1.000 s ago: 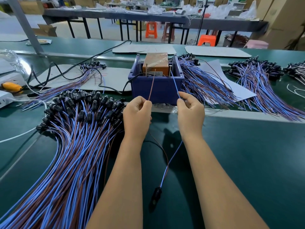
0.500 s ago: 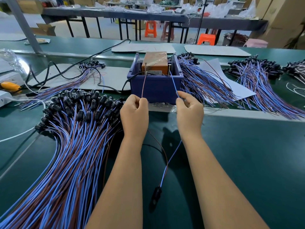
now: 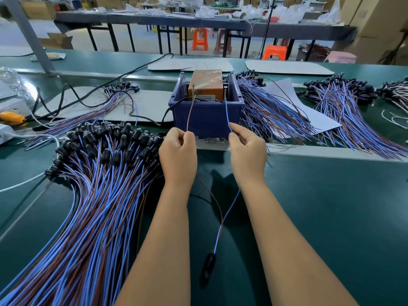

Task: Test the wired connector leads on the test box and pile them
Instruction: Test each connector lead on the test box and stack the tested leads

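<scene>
Test box [image 3: 204,83] in blue bin [image 3: 207,118]. Before bin: left hand [image 3: 178,151] pinches brown wire [image 3: 190,113], right hand [image 3: 248,149] pinches blue wire [image 3: 227,113]; tips at box posts. Leads light, limp, thin; likely best held near stripped ends. Black connector [image 3: 208,265] dangles nearest viewer.

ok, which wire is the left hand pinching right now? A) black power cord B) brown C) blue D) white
B: the left hand pinches the brown wire, which runs up to the test box, while the right hand pinches the blue wire.
</scene>
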A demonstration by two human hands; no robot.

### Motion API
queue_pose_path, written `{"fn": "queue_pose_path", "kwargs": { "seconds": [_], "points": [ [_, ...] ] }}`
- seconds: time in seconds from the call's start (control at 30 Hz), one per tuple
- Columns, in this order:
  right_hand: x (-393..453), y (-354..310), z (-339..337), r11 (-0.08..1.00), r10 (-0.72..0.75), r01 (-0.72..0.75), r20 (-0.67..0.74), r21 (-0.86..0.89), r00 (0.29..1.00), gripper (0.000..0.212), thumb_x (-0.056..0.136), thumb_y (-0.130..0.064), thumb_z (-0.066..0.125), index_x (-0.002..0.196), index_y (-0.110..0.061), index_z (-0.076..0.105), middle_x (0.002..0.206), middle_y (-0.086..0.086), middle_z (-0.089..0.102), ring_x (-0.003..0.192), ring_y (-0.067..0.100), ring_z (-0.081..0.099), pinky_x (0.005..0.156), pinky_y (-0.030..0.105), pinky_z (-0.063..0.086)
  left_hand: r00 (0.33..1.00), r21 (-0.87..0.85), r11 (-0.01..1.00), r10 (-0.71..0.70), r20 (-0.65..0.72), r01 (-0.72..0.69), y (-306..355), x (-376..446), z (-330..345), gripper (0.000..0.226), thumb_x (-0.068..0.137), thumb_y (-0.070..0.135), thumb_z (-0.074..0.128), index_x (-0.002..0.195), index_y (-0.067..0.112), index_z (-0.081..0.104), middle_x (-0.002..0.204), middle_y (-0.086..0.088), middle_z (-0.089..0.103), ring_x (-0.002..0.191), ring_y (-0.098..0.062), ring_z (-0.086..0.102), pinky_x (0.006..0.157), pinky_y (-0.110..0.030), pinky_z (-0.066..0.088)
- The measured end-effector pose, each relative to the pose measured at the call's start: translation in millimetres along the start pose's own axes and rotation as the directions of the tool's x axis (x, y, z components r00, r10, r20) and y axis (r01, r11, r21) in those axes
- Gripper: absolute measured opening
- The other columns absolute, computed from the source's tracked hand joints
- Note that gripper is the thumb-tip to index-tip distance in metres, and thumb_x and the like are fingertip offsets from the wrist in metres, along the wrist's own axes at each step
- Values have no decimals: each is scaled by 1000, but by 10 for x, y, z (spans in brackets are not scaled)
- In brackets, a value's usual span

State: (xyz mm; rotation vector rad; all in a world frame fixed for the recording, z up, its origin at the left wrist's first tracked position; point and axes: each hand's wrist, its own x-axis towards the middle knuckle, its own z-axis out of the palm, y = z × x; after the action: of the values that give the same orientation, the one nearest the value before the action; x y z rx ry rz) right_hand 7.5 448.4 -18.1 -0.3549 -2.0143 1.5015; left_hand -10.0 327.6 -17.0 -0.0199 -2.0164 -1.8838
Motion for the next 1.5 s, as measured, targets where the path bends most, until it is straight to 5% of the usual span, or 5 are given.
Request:
{"fn": "queue_pose_path", "kwargs": {
  "seconds": [0.33, 0.6, 0.9, 1.3, 1.5],
  "points": [
    [-28, -7, -3, 1000, -18, 18, 5, 18, 1000, 30, 92, -11, 55, 114, -22, 72, 89, -24, 66, 79, 2, 63, 74, 17, 50, 1000, 3, 1000, 5, -3, -5, -2, -1, -2, 27, 87, 12, 48, 63, 17, 36, 55, 7, 35, 52, -11, 29, 51, -32, 28],
    [-30, -13, -6, 1000, -29, 29, 16, 10, 999, 30, 93, -12, 55, 115, -22, 73, 81, -32, 62, 81, -4, 63, 71, 9, 48, 1000, 9, 1000, 8, 2, -8, -10, 9, -3, 27, 87, 12, 47, 63, 17, 36, 54, 8, 35, 50, -10, 29, 48, -29, 28],
    [-35, -11, 19, 999, -30, 29, 58, 23, 998, 29, 95, -14, 55, 116, -26, 71, 85, -28, 66, 77, 1, 62, 73, 19, 49, 1000, 1, 1000, 17, -9, -17, -13, 8, -2, 28, 87, 11, 48, 63, 17, 36, 54, 8, 35, 50, -10, 29, 46, -24, 28],
    [-9, 16, -8, 998, -15, 12, 52, 61, 999, 29, 95, -13, 54, 116, -25, 71, 92, -5, 71, 61, -1, 47, 65, 20, 40, 991, -120, 993, 7, -133, -23, 20, 9, -6, 28, 86, 11, 46, 62, 22, 34, 58, 2, 36, 56, -20, 31, 48, -33, 27],
    [-12, 9, -21, 998, -19, 17, 44, 57, 999, 29, 95, -13, 54, 116, -24, 71, 86, -8, 71, 56, -1, 49, 62, 18, 40, 974, -92, 992, 65, -218, -86, 32, 8, 4, 32, 86, 6, 45, 61, 20, 30, 45, 19, 36, 46, -3, 29, 47, -16, 27]
  ]
}}
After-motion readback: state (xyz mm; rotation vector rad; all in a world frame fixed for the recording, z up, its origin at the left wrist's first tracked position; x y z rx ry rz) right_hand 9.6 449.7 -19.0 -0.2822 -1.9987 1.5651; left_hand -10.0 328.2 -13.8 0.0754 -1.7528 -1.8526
